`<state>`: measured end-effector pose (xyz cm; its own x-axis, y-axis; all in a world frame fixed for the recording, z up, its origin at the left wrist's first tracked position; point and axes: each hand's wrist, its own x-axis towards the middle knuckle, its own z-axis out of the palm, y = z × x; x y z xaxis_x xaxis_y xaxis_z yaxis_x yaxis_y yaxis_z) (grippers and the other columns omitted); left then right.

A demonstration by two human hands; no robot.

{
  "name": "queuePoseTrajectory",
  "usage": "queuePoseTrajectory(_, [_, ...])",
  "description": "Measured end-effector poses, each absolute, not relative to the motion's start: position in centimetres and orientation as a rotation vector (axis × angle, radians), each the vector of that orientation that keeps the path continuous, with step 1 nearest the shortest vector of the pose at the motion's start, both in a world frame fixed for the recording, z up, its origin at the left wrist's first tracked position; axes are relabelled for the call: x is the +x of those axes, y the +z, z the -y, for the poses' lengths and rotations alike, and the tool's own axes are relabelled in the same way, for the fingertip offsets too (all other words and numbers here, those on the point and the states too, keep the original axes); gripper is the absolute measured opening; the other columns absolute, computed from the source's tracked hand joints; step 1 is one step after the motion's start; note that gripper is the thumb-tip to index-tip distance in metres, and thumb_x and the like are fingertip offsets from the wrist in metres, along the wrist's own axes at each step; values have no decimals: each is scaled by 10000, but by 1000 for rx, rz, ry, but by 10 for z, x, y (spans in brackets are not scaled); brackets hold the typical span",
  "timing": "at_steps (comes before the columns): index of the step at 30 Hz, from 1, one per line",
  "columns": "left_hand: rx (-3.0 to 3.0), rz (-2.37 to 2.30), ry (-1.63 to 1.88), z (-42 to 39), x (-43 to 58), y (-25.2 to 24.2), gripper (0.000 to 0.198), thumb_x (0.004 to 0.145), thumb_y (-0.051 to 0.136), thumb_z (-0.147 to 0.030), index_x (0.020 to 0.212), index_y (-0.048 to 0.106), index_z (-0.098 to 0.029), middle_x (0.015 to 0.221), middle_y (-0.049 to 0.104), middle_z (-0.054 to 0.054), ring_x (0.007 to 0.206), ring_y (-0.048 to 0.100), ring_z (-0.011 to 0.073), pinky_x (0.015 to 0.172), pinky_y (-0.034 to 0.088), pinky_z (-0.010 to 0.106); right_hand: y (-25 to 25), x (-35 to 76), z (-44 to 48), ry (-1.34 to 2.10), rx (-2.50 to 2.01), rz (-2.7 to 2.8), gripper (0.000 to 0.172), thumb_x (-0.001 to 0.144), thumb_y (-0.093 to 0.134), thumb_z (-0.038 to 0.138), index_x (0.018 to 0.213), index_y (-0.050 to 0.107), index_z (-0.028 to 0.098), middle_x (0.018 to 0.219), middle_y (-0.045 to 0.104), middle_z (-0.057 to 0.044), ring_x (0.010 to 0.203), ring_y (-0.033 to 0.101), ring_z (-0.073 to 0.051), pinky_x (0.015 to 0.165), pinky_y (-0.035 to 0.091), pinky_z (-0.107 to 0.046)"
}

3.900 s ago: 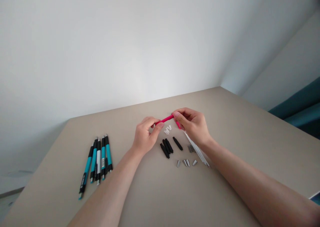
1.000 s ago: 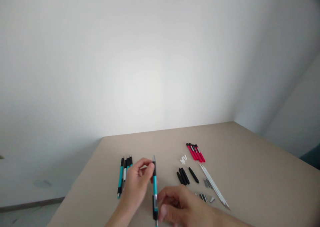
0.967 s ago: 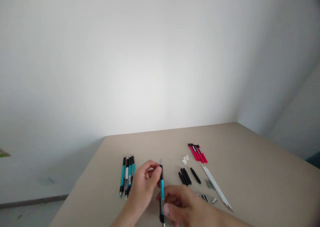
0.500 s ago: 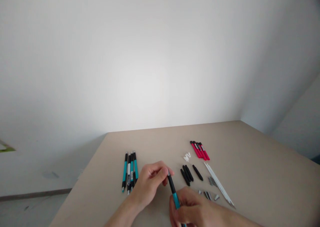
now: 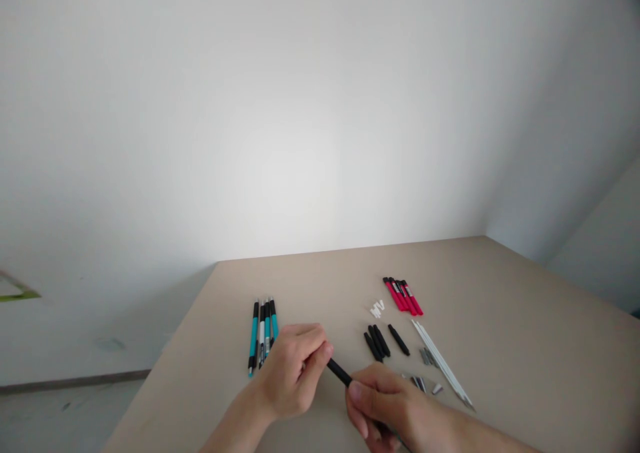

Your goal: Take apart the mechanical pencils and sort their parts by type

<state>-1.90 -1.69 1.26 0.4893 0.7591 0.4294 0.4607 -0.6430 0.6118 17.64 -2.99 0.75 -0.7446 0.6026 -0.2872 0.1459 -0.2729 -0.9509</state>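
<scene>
A pen [image 5: 340,373] with a black grip runs between my two hands, low in the middle of the head view. My left hand [image 5: 293,373] is closed, its thumb and fingers pinching the far end, so the tip is hidden. Around the barrel my right hand [image 5: 390,406] is wrapped, covering most of its turquoise part. Left of my left hand lies a row of turquoise and white pens [image 5: 254,336] with black ends. Several loose black grips [image 5: 381,341] rest beyond my right hand, with small silvery cone tips [image 5: 419,384] beside it.
Red barrels with black ends [image 5: 404,298] lie at the back right of the table [image 5: 320,286]. Small white pieces [image 5: 377,308], thin white refills [image 5: 443,363] and little grey parts [image 5: 428,356] lie nearer. A white wall [image 5: 300,140] stands behind the table.
The pen has tilted from steep to more slanting, its right end lower right. My left hand has closed further over its tip. The view has shifted slightly.
</scene>
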Motion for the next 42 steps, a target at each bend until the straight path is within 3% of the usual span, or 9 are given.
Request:
queuePoseTrajectory(4, [2293,-1062,940,20,-17,16,349,942,312,-269,605,239,-214,548,314,-35,520,357,126,539,220,287,9,175,31,2019,-958,1757,529,792,415,658,614,473,163,398,413,47,336,368,-63,394,224,-192])
queuePoseTrajectory(8, [2252,-1111,927,22,-14,20,353,941,313,-258,600,234,-214,536,314,-36,510,361,124,540,224,285,17,174,34,1804,-1099,1945,498,833,353,622,590,424,193,401,372,52,348,315,-74,380,212,-210])
queuePoseTrajectory(13, [2192,-1168,973,24,-9,21,379,940,322,-249,577,223,-209,500,270,-49,462,328,105,514,212,276,21,178,37,944,-1253,2367,406,905,332,445,610,435,185,591,484,-18,578,430,-129,557,308,-257])
queuePoseTrajectory(15, [2154,-1214,1026,24,-6,20,397,941,323,-251,564,207,-208,487,237,-55,441,299,98,497,197,275,19,179,37,784,-1239,2427,387,925,313,417,662,476,184,654,536,-39,635,463,-147,608,316,-274])
queuePoseTrajectory(23, [2089,-1235,1121,22,-6,16,424,934,337,-273,545,183,-207,483,187,-57,433,233,91,482,164,283,24,184,38,1009,-1104,2299,431,973,248,394,856,613,198,826,626,-38,799,545,-156,750,372,-257])
queuePoseTrajectory(27, [2043,-1265,1129,21,-7,15,441,932,350,-304,537,178,-206,484,177,-56,435,224,91,483,156,288,23,182,36,921,-1145,2306,321,931,391,387,781,587,182,705,591,-15,653,494,-136,627,348,-247])
queuePoseTrajectory(31, [1958,-1315,1134,20,-7,13,459,942,329,-355,529,193,-208,482,189,-54,442,232,94,484,158,290,20,180,33,935,-1108,2229,329,952,352,376,832,590,184,739,611,-21,667,520,-138,621,355,-241])
queuePoseTrajectory(35, [1915,-1342,1145,20,-7,13,445,951,319,-356,535,292,-202,491,304,-41,468,313,102,502,204,280,18,181,31,899,-1134,2152,374,964,313,372,789,581,181,744,612,-37,673,527,-150,628,364,-253])
queuePoseTrajectory(42, [2064,-1309,1124,21,-8,20,276,915,416,-271,655,446,-185,598,409,-25,557,397,114,540,251,258,14,181,28,908,-1187,2113,290,949,355,318,797,561,181,706,588,-15,645,511,-139,605,353,-251])
